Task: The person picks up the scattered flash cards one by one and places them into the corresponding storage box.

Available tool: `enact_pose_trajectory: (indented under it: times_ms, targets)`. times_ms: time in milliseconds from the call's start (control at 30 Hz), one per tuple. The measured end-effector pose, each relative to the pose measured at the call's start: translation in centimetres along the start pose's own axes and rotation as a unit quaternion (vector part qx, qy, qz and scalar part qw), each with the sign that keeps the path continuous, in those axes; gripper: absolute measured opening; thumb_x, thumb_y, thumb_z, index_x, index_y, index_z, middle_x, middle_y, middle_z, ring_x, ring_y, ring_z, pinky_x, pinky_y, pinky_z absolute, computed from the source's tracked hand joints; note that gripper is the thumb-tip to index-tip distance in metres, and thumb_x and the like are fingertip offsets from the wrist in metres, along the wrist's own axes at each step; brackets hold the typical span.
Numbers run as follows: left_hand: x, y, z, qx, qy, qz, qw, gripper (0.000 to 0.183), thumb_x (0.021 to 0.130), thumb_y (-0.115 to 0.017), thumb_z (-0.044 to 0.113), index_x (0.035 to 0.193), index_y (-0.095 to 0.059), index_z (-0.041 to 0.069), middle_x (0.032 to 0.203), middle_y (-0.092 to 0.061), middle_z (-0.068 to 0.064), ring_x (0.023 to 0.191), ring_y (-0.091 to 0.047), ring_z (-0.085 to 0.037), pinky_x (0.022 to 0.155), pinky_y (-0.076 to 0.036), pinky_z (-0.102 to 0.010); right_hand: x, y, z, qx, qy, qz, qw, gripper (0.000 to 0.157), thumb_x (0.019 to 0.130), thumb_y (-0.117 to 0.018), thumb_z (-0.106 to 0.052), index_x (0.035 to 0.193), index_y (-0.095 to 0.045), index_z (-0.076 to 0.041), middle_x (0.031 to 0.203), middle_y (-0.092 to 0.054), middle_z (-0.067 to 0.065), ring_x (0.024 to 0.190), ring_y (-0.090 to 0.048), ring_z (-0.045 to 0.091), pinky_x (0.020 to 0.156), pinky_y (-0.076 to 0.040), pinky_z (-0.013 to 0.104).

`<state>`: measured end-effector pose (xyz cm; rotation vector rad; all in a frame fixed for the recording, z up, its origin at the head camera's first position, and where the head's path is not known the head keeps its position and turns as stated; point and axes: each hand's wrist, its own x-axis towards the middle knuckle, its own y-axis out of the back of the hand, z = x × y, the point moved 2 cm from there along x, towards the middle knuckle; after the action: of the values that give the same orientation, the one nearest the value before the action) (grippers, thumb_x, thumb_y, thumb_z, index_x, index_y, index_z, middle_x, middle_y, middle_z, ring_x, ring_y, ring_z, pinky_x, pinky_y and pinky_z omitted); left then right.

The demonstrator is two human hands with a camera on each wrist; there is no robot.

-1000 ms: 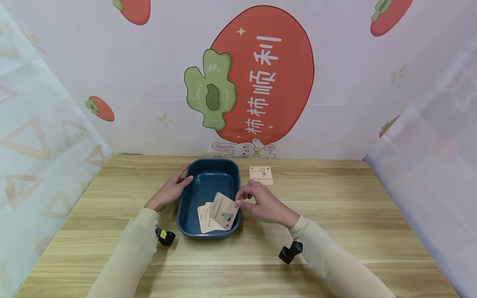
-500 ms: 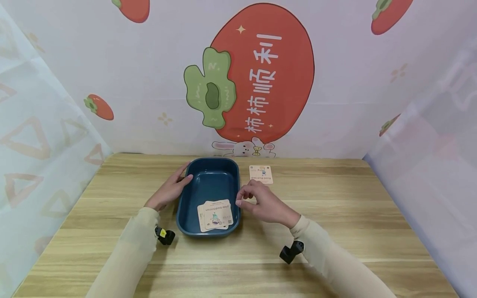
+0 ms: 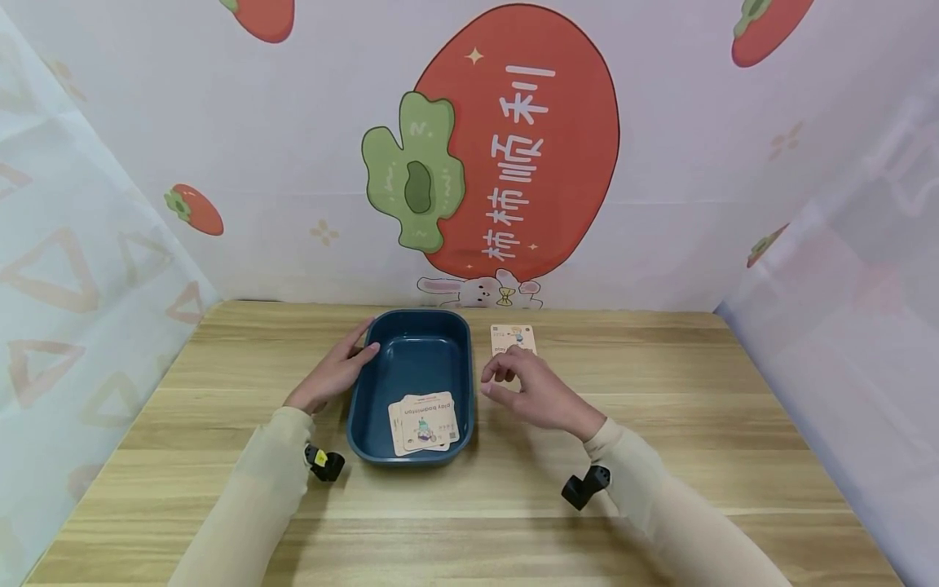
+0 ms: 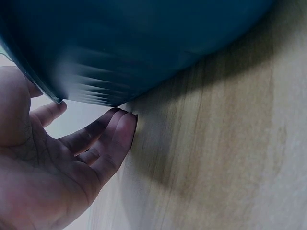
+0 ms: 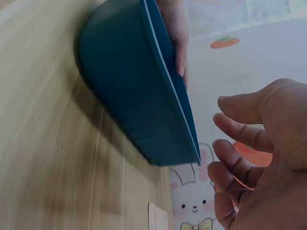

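Observation:
A deep blue rectangular tray (image 3: 415,368) stands on the table, its long side running away from me. My left hand (image 3: 332,377) holds its left side, thumb over the rim and fingers along the outer wall (image 4: 110,62). Inside, at the near end, lie several overlapping square picture cards; the top card (image 3: 429,422) reads "play badminton". Just right of the tray, my right hand (image 3: 539,393) hovers with loosely bent fingers and holds nothing. Behind its knuckles another picture card (image 3: 511,334) lies on the table, its lower part hidden by the hand.
The wooden table (image 3: 682,408) extends to both sides and in front of the tray. A white backdrop (image 3: 660,244) with persimmon and rabbit prints rises at the table's back edge. Patterned cloth (image 3: 81,228) hangs on the left side.
My right hand released the badminton card, which dropped flat onto the other cards in the tray. The hand then moved right and away toward the table card. My left hand stayed put.

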<state>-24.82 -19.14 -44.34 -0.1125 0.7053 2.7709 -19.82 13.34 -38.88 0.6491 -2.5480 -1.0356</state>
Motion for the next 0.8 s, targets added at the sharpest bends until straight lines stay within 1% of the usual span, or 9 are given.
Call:
enact_pose_trajectory:
  times_ms: [100, 167, 233, 333, 433, 500, 633, 800]
  targets:
    - [0.1, 0.0, -0.1, 0.004, 0.0, 0.001, 1.0, 0.066, 0.111, -0.041, 0.037, 0.165, -0.01, 0.018, 0.166, -0.015, -0.024, 0.146, -0.025, -0.051, 0.111, -0.03, -0.066, 0.1, 0.4, 0.5, -0.009, 0.0, 0.008, 1.0, 0.005, 0.096, -0.072, -0.015, 0.1, -0.069, -0.011, 0.094, -0.057, 0.0, 0.092, -0.053, 0.022, 0.082, -0.05, 0.041]
    - [0.1, 0.0, -0.2, 0.005, -0.001, 0.002, 1.0, 0.066, 0.111, -0.041, 0.038, 0.165, -0.01, 0.018, 0.166, -0.016, -0.024, 0.146, -0.026, -0.051, 0.112, -0.03, -0.066, 0.2, 0.7, 0.9, -0.013, 0.001, 0.012, 1.0, 0.006, 0.096, -0.072, -0.014, 0.099, -0.069, -0.01, 0.094, -0.057, 0.0, 0.091, -0.053, 0.02, 0.082, -0.051, 0.044]
    - [0.1, 0.0, -0.2, 0.006, -0.001, 0.002, 1.0, 0.066, 0.11, -0.041, 0.039, 0.165, -0.01, 0.018, 0.166, -0.016, -0.024, 0.146, -0.027, -0.05, 0.112, -0.031, -0.066, 0.3, 1.0, 1.4, -0.019, 0.001, 0.018, 1.0, 0.007, 0.096, -0.072, -0.014, 0.099, -0.069, -0.01, 0.093, -0.057, 0.001, 0.089, -0.053, 0.021, 0.08, -0.051, 0.044]
    - [0.0, 0.0, -0.2, 0.007, -0.002, 0.003, 1.0, 0.067, 0.11, -0.041, 0.04, 0.165, -0.01, 0.018, 0.165, -0.018, -0.025, 0.145, -0.029, -0.05, 0.111, -0.032, -0.065, 0.5, 1.4, 2.1, -0.028, -0.003, 0.028, 0.999, 0.008, 0.095, -0.073, -0.013, 0.099, -0.068, -0.008, 0.091, -0.057, 0.002, 0.088, -0.054, 0.023, 0.078, -0.05, 0.043]
    - [0.0, -0.1, -0.2, 0.008, 0.0, 0.003, 1.0, 0.067, 0.11, -0.041, 0.039, 0.165, -0.01, 0.018, 0.164, -0.02, -0.026, 0.145, -0.03, -0.05, 0.111, -0.032, -0.065, 0.8, 1.7, 2.9, -0.035, -0.013, 0.038, 0.999, 0.01, 0.095, -0.073, -0.013, 0.1, -0.068, -0.006, 0.09, -0.057, 0.004, 0.086, -0.054, 0.025, 0.076, -0.048, 0.039]
    - [0.0, 0.0, -0.2, 0.007, 0.001, 0.003, 1.0, 0.066, 0.11, -0.041, 0.039, 0.165, -0.009, 0.019, 0.164, -0.02, -0.026, 0.145, -0.029, -0.05, 0.111, -0.032, -0.066, 1.0, 1.8, 3.5, -0.042, -0.019, 0.042, 0.998, 0.012, 0.094, -0.073, -0.013, 0.1, -0.068, -0.005, 0.089, -0.057, 0.005, 0.084, -0.053, 0.024, 0.075, -0.047, 0.037]
    - [0.1, 0.0, -0.2, 0.007, -0.001, 0.003, 1.0, 0.067, 0.11, -0.041, 0.04, 0.165, -0.009, 0.019, 0.165, -0.016, -0.025, 0.145, -0.029, -0.051, 0.111, -0.032, -0.066, 1.4, 2.1, 4.8, -0.051, -0.046, 0.049, 0.996, 0.017, 0.094, -0.073, -0.014, 0.103, -0.068, -0.001, 0.09, -0.058, 0.007, 0.083, -0.052, 0.024, 0.073, -0.046, 0.036]
    - [0.0, -0.1, -0.2, 0.006, -0.002, 0.003, 1.0, 0.067, 0.11, -0.041, 0.04, 0.165, -0.01, 0.018, 0.164, -0.019, -0.026, 0.144, -0.032, -0.05, 0.11, -0.033, -0.066, 2.2, 2.3, 6.4, -0.06, -0.096, 0.052, 0.992, 0.026, 0.093, -0.075, -0.017, 0.109, -0.068, 0.002, 0.092, -0.06, 0.009, 0.084, -0.054, 0.024, 0.074, -0.046, 0.037]
